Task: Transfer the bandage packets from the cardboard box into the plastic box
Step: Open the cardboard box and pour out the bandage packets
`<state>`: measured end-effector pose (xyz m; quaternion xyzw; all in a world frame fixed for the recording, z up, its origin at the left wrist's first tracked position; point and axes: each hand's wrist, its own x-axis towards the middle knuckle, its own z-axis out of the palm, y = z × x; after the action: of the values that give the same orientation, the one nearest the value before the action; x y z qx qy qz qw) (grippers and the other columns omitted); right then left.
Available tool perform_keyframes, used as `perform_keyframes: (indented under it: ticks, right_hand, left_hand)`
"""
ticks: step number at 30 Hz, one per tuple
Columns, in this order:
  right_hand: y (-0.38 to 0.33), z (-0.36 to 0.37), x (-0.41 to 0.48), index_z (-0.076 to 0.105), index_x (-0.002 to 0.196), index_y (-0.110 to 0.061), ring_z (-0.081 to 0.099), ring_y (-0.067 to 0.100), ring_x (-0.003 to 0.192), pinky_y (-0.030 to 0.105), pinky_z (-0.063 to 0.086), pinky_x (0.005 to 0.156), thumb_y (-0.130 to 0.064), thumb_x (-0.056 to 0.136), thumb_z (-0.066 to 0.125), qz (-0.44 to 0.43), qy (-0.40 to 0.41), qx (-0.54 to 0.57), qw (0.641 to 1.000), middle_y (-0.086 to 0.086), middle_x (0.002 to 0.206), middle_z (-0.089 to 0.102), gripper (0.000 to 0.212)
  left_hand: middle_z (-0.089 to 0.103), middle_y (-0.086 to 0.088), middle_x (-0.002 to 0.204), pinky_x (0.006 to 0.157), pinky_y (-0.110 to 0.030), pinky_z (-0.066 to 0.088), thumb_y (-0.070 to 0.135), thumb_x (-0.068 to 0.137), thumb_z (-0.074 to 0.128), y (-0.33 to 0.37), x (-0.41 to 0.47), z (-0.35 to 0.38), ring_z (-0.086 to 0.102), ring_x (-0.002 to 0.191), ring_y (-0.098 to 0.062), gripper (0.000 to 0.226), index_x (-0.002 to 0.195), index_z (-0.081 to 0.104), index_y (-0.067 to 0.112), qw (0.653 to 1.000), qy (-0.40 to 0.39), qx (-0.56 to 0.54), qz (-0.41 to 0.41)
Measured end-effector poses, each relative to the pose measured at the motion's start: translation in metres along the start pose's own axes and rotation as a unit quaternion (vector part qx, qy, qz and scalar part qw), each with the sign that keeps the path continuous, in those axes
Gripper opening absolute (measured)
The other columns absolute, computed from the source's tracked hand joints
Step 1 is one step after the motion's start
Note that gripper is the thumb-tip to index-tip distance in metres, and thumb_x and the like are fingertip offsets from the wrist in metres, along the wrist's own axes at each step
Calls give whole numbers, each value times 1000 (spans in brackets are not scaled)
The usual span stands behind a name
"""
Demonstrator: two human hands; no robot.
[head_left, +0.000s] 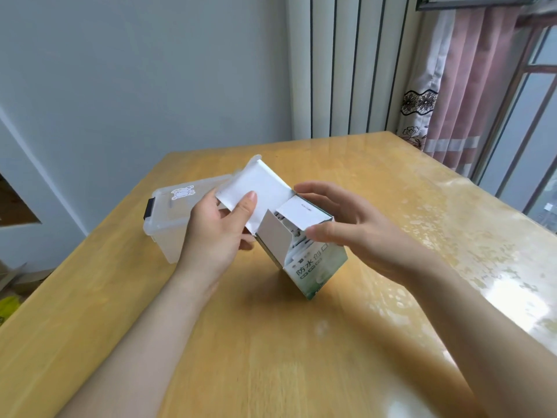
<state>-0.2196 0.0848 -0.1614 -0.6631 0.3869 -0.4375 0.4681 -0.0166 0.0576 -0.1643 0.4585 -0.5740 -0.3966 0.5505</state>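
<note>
Two bare arms (144,333) are seen in the lower half of the frame. The left grip (217,227) and the right grip (355,233) are bare too. Short, plain nails (251,196) are seen.

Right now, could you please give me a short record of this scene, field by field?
cardboard box: tilted, top open
top flap: folded back, away from the opening
bandage packets: inside the cardboard box
left hand: pinches the top flap
right hand: grips the cardboard box near its opening
plastic box: on the table, lid on, beyond the left hand
</note>
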Motion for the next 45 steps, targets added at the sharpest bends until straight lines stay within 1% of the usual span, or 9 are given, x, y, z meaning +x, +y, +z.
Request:
perform_keyframes:
  ticks: [6,11,16,22,26,29,33,39,45]
  right_hand:
    - [1,-2,2,53,127,-30,61,6,111,30,50,87,-25,78,64,-26,41,-54,997,-13,121,65,51]
    - [11,11,7,69,111,-19,66,15,92,44,53,81,-37,98,46,-95,284,-100,949,-5,95,72,32]
    - [11,11,10,69,113,-21,59,8,82,35,54,79,-21,94,54,-72,387,-107,913,-1,95,67,24]
    - [-5,-8,4,56,92,-18,58,17,68,27,46,52,-2,82,67,53,295,54,953,2,79,54,21]
    - [-8,-22,0,69,74,-22,60,12,80,30,49,72,-41,81,72,69,253,-253,931,-7,79,67,21]
    - [-10,-22,-2,74,84,-24,62,17,98,36,47,87,-56,85,60,56,258,-425,866,-4,99,72,35]
    - [-4,-16,-1,65,114,-21,53,17,89,28,32,71,-40,90,62,-36,274,-482,832,-2,106,65,31]
    - [-2,-13,3,62,109,-25,56,11,64,29,45,61,-20,96,55,-19,197,-298,934,0,96,62,16]
    - [-9,-34,-13,53,128,-27,61,20,111,31,56,87,-49,63,81,135,-80,-59,986,3,127,59,74]
  left_hand:
    - [62,3,61,50,-29,45,33,92,63,-7,2,1,54,45,-14,48,134,41,24,995,46,88,13]
    - [69,-7,99,64,-35,59,36,96,56,7,-10,11,70,68,-24,40,133,40,36,998,-32,30,54]
    - [38,15,140,83,-22,52,66,56,72,9,-24,22,61,101,1,103,139,11,61,983,-122,113,78]
    - [64,10,110,75,-45,58,35,79,64,6,-26,26,69,70,-15,49,120,43,50,987,23,105,118]
    - [63,6,114,82,-50,56,25,76,51,6,-23,26,67,90,-23,44,112,52,49,989,0,107,107]
    - [44,8,144,108,-26,31,34,78,43,2,-22,24,40,128,-11,50,125,59,40,944,-6,288,162]
    - [58,5,119,87,-35,42,33,80,38,3,-23,22,45,100,-15,49,119,68,32,883,5,392,259]
    - [56,13,100,67,-11,37,28,97,49,0,-19,22,52,74,-10,32,124,65,25,948,-78,274,143]
    - [56,0,70,57,-37,45,31,81,62,0,-15,22,45,59,-19,26,104,71,39,985,-89,142,32]
